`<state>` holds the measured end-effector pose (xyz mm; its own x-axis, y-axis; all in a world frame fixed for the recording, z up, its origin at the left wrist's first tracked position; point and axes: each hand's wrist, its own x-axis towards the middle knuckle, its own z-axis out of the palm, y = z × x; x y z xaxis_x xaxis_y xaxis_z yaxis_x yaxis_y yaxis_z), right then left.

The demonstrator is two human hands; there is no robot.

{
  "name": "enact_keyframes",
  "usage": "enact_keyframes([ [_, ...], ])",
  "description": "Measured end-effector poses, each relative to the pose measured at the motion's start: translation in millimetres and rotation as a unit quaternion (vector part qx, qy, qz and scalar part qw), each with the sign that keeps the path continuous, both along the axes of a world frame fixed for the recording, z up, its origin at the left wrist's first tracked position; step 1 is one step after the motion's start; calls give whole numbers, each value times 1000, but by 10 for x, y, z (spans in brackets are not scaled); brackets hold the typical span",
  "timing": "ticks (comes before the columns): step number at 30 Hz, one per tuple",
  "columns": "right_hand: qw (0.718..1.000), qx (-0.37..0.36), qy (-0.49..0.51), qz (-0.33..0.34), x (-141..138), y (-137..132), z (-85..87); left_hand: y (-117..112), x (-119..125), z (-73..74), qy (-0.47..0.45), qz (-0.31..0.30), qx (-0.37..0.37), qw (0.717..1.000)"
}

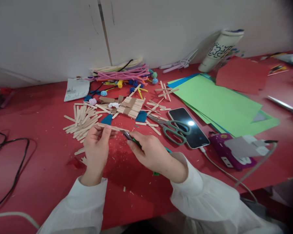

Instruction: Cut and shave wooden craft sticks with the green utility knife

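Observation:
My left hand (pixel 98 146) pinches a thin wooden craft stick (pixel 114 128) between thumb and fingers, its free end pointing right. In my right hand (pixel 148 149) is a utility knife (pixel 130 137) with a dark handle, its blade tip touching or very close to the stick's right end. Left of and beyond my left hand lies a loose heap of craft sticks (pixel 81 118). Just past both hands, several sticks are joined side by side into a small panel (pixel 131 107) with brown strips across it. Small wood shavings are scattered on the red table (pixel 127 208) below.
Green-handled scissors (pixel 174 131) lie beside a phone (pixel 189 128) on the right. Green paper sheets (pixel 222 100), a purple box (pixel 224 149) and a white tumbler (pixel 221 50) stand or lie farther right. Pink pipe cleaners (pixel 122 74) are at the back; a black cable (pixel 21 165) runs at left.

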<state>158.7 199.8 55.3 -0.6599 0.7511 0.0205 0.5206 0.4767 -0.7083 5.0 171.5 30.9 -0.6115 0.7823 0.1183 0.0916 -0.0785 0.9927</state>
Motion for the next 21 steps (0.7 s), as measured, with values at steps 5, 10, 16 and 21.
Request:
enact_keyframes([
  [5, 1000, 8, 23, 0, -4, -13, -21, -24, 30, 34, 32, 5, -1, 999],
  [10, 999, 9, 34, -12, -3, -20, -30, -43, 65, 71, 53, 10, -4, 999],
  [16, 999, 0, 35, -19, -7, -14, -39, -61, 93, 79, 55, 13, -4, 998],
  [21, 994, -42, 102, -11, -6, -3, -55, -61, 97, 63, 59, 0, 6, 998],
])
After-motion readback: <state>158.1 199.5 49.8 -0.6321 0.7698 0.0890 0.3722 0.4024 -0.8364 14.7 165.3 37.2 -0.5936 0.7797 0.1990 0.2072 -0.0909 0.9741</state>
